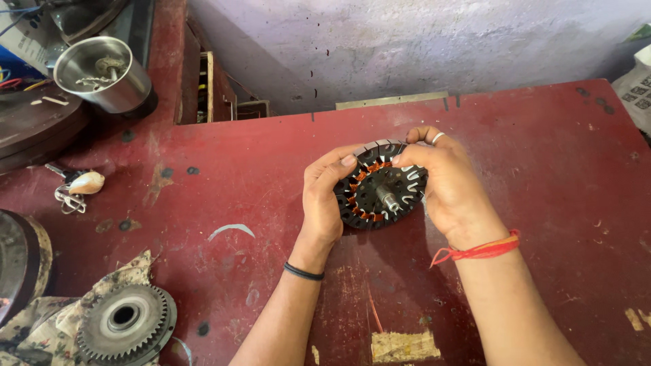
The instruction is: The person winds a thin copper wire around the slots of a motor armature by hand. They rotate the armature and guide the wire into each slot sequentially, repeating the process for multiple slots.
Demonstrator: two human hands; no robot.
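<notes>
Red worn table meets a scuffed pale plaster wall.

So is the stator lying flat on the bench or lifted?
Lifted and tilted: both hands, left and right, hold the stator by its rim, face toward the camera.

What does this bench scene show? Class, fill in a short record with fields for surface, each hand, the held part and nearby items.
Surface: worn red table
Left hand: grips the stator's left edge
Right hand: grips its right edge, fingers on the top rim
Held part: black slotted motor stator, orange slot liners, central shaft
Nearby: toothed gear on patterned cloth; steel cup
</notes>
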